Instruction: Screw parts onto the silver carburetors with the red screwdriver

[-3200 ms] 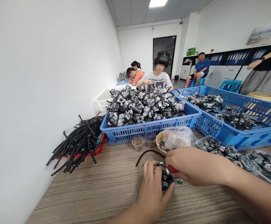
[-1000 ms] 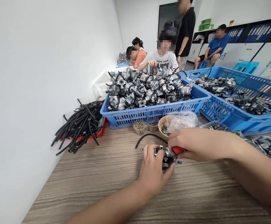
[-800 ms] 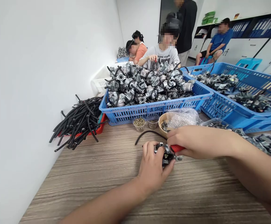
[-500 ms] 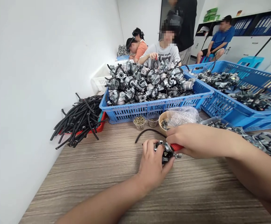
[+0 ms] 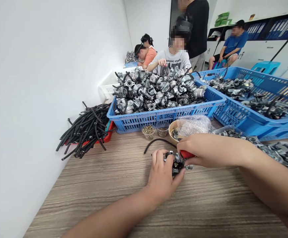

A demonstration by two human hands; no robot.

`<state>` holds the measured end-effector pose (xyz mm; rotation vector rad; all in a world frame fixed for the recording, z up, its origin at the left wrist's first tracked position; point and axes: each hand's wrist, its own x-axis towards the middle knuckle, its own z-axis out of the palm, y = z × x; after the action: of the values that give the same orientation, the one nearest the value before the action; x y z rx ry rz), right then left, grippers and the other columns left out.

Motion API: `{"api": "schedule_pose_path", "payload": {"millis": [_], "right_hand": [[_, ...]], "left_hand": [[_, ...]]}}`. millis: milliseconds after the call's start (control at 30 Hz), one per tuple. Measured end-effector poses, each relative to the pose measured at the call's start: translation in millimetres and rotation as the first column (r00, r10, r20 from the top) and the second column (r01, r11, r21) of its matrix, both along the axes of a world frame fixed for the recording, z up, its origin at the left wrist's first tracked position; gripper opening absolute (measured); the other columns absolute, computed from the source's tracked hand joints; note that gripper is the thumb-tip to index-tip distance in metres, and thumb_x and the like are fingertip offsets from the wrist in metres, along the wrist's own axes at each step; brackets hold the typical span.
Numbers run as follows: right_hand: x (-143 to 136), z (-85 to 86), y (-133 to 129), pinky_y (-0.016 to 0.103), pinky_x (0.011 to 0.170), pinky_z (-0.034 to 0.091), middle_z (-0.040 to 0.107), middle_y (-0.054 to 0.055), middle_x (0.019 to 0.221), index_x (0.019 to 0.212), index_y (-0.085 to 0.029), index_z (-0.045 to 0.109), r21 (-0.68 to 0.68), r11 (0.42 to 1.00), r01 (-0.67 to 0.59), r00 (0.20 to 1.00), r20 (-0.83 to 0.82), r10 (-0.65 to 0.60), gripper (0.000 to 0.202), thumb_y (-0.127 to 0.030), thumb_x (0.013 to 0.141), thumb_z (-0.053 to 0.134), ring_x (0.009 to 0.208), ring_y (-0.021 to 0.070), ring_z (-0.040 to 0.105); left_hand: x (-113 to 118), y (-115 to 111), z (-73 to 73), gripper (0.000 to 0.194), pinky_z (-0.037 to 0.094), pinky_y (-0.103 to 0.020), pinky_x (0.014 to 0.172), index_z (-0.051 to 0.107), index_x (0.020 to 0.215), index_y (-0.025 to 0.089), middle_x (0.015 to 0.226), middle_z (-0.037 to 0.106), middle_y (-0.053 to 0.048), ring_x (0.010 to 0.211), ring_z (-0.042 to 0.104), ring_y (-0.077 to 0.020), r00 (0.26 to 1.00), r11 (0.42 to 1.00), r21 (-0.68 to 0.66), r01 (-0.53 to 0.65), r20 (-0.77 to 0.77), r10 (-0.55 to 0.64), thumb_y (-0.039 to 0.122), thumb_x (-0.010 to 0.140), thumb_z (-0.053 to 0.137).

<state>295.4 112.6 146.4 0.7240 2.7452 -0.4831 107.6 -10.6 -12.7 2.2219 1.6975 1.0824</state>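
My left hand (image 5: 162,172) is wrapped round a metal carburetor-like part (image 5: 175,165) on the wooden table. A red handle (image 5: 186,154) is gripped by my right hand (image 5: 203,150), held against the part's right side; the tool's tip is hidden. A black hose (image 5: 157,140) curves over the table just behind the part. Farther back stand two clear cups, one with brass-coloured screws (image 5: 148,130), the other with small pieces (image 5: 163,130). Beside them, a round tan container (image 5: 173,134) holds small metal pieces, with bubble wrap (image 5: 195,126) over its right side.
A blue crate (image 5: 144,120) heaped with metal parts stands behind the cups. Another blue crate (image 5: 270,127) is at the right, with loose parts (image 5: 286,155) before it. Black hoses (image 5: 84,129) overflow a red tray at the left wall. Several people are beyond.
The view has shifted slightly, so the crates and hoses sit a little lower. Both hands keep their hold, and the red handle has tilted slightly.
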Motion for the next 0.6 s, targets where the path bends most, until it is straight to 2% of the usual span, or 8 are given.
{"api": "schedule_pose_path", "payload": {"millis": [133,233,300,367,433,467,500,600], "right_hand": [[8,8.9,11,0.035,0.079,0.042,0.079,0.005,0.110,0.121,-0.022,0.078,-0.047,0.998,-0.032,0.995,-0.094,0.028,0.035,-0.034,0.093,0.095,0.098,0.0272,0.072],[19,21.4,18,0.035,0.078,0.045,0.078,0.004,0.105,0.116,-0.024,0.077,-0.111,0.988,-0.107,0.961,-0.267,0.074,0.026,-0.049,0.113,0.071,0.091,0.0224,0.070],[23,27.9,17,0.034,0.078,0.047,0.078,0.004,0.105,0.116,-0.024,0.074,-0.058,0.990,-0.125,0.891,-0.446,0.086,0.028,-0.049,0.119,0.061,0.088,0.0200,0.069],[23,30.7,11,0.032,0.072,0.047,0.074,0.003,0.099,0.118,-0.025,0.071,0.011,0.998,-0.057,0.712,-0.700,0.048,0.021,-0.045,0.118,0.063,0.078,0.0167,0.064],[17,30.1,1,0.029,0.058,0.039,0.063,-0.002,0.082,0.109,-0.026,0.067,-0.076,0.996,-0.035,0.378,-0.924,-0.057,0.022,-0.044,0.119,0.061,0.061,0.0127,0.050],[13,29.2,-5,0.028,0.051,0.031,0.053,-0.004,0.073,0.102,-0.026,0.063,-0.178,0.978,-0.112,0.176,-0.972,-0.157,0.028,-0.046,0.121,0.057,0.053,0.0115,0.038],[9,28.5,-9,0.027,0.047,0.026,0.043,-0.006,0.065,0.096,-0.026,0.060,-0.255,0.939,-0.231,0.083,-0.967,-0.242,0.034,-0.048,0.121,0.053,0.049,0.0110,0.028],[1,28.0,-15,0.026,0.045,0.023,0.028,-0.008,0.058,0.087,-0.025,0.060,-0.399,0.814,-0.422,0.056,-0.908,-0.415,0.034,-0.043,0.117,0.057,0.046,0.0108,0.018]], "left_hand": [[0,0,0.2,0.033,0.062,-0.063,0.111,0.064,0.126,0.024,0.138,0.060,-0.016,0.133,0.058,-0.0384,1.000,1.000,-0.015,-0.006,0.016,0.006,0.037,0.103,0.083],[0,0,-0.1,0.034,0.062,-0.064,0.111,0.061,0.126,0.023,0.138,0.060,-0.016,0.133,0.058,-0.0385,1.000,1.000,-0.021,0.000,0.027,0.001,0.033,0.103,0.083],[0,0,-0.8,0.037,0.061,-0.065,0.113,0.058,0.129,0.023,0.137,0.060,-0.016,0.134,0.059,-0.0386,0.999,1.000,-0.008,0.010,0.039,-0.010,0.031,0.102,0.083],[1,0,-1.5,0.043,0.060,-0.066,0.115,0.056,0.133,0.023,0.139,0.060,-0.017,0.135,0.059,-0.0388,0.999,1.000,0.024,0.015,0.049,-0.016,0.029,0.100,0.083],[2,0,-1.8,0.050,0.058,-0.067,0.118,0.054,0.137,0.023,0.144,0.059,-0.019,0.139,0.059,-0.0402,0.999,0.998,0.067,0.009,0.047,-0.013,0.029,0.098,0.085],[2,0,-1.5,0.053,0.058,-0.068,0.119,0.054,0.139,0.023,0.147,0.058,-0.020,0.142,0.058,-0.0413,0.999,0.996,0.087,-0.001,0.042,-0.003,0.030,0.096,0.086],[3,-1,-1.0,0.057,0.057,-0.069,0.120,0.054,0.139,0.023,0.149,0.057,-0.021,0.144,0.058,-0.0427,0.999,0.994,0.104,-0.016,0.034,0.012,0.031,0.095,0.088],[5,-4,2.3,0.060,0.055,-0.072,0.120,0.057,0.139,0.023,0.152,0.057,-0.022,0.148,0.057,-0.0463,0.997,0.987,0.141,-0.071,0.013,0.070,0.034,0.090,0.091]]}}
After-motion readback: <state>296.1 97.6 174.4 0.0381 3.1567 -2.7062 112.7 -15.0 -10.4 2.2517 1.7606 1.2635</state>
